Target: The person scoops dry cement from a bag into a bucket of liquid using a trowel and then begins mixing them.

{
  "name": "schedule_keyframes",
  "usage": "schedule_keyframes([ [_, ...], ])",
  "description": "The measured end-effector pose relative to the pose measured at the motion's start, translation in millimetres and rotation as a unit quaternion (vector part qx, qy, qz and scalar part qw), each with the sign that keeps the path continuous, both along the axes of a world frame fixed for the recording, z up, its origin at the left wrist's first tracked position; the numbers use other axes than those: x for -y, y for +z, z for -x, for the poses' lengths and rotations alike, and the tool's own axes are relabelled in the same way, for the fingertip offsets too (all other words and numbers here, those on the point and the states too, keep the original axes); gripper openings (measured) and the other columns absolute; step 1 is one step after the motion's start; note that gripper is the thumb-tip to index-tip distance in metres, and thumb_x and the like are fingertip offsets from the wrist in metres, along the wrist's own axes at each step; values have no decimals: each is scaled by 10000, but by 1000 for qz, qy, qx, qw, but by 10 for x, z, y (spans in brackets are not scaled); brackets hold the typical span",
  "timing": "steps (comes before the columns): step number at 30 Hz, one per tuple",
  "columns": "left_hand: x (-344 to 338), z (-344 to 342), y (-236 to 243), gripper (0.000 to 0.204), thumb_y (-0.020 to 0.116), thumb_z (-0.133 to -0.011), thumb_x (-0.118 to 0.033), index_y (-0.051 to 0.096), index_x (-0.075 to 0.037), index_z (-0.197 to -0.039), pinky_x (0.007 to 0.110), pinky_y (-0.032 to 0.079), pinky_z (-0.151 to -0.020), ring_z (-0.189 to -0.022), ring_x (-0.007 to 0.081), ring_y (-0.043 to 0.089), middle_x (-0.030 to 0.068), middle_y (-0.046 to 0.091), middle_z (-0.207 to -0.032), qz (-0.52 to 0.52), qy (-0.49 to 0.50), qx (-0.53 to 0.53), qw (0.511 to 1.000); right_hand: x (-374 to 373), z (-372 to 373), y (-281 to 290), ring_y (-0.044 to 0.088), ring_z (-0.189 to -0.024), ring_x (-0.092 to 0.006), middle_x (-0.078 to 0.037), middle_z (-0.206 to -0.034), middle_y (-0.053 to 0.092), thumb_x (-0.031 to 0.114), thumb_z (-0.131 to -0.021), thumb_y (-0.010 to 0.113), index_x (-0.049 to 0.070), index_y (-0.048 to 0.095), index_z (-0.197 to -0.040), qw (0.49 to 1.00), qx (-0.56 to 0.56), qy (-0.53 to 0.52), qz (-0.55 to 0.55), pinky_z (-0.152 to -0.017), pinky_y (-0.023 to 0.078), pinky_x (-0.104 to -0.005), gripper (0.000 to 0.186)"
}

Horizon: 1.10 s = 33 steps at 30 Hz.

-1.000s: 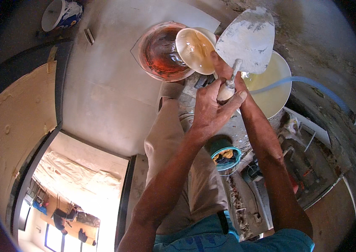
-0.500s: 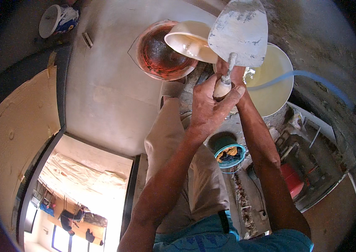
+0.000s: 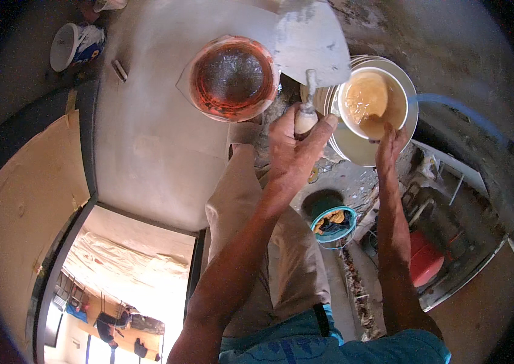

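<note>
My left hand [image 3: 296,148] is wrapped round the wooden handle of a trowel [image 3: 311,42], its broad, whitish-smeared blade raised above the fist. My right hand [image 3: 390,142] grips the lower rim of a cream bowl [image 3: 363,100] with cloudy tan liquid, held over a large white bucket [image 3: 360,156]. A blue hose [image 3: 451,108] runs into that bucket. Left of the trowel is an orange-red-stained container [image 3: 233,79] with a dark inside and a wire handle.
A white pail [image 3: 63,48] and a small bar [image 3: 118,70] are upper left. A teal bucket with cloths [image 3: 333,227] sits by my legs, a red container [image 3: 426,261] to its right. Cardboard [image 3: 32,176] is at left, beside a doorway into a bright room where a person [image 3: 108,333] appears.
My right hand has carried the bowl rightward and down from beside the red-stained container to over the white bucket. My left hand and the trowel have shifted slightly left.
</note>
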<state>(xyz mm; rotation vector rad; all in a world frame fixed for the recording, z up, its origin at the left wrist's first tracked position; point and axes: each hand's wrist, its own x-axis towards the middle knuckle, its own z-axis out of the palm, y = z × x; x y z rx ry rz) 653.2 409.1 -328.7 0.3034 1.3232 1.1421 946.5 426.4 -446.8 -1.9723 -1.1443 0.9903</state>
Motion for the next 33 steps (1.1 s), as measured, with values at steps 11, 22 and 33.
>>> schedule_keyframes([
  [11, -73, 62, -7, 408, 761, -844, -329, 630, -19, -1075, 267, 491, -486, -524, 139, 562, 51, 579, -691, 116, 9, -62, 991, -227, -484, -1363, 670, -923, -454, -292, -1041, 657, 207, -911, 525, 3, 532, -1168, 899, 378, 119, 186, -748, 555, -535, 328],
  [22, -61, 221, 17, 318, 771, -854, -291, 640, -20, -957, 278, 489, -478, -506, 149, 575, 59, 603, -670, 141, -4, -57, 988, -252, 26, -1789, 642, -987, -469, -283, -1197, 623, 209, -916, 548, 12, 528, -1283, 895, 389, 137, 168, -798, 545, -565, 417],
  [33, -71, 99, -76, 242, 764, -858, -232, 638, -28, -884, 249, 484, -479, -536, 98, 561, 25, 611, -688, 121, -22, -83, 989, -63, -659, -1531, 701, -835, -218, -96, -1041, 689, 251, -867, 675, 8, 586, -1229, 944, -269, 0, 194, -618, 615, -376, 445],
])
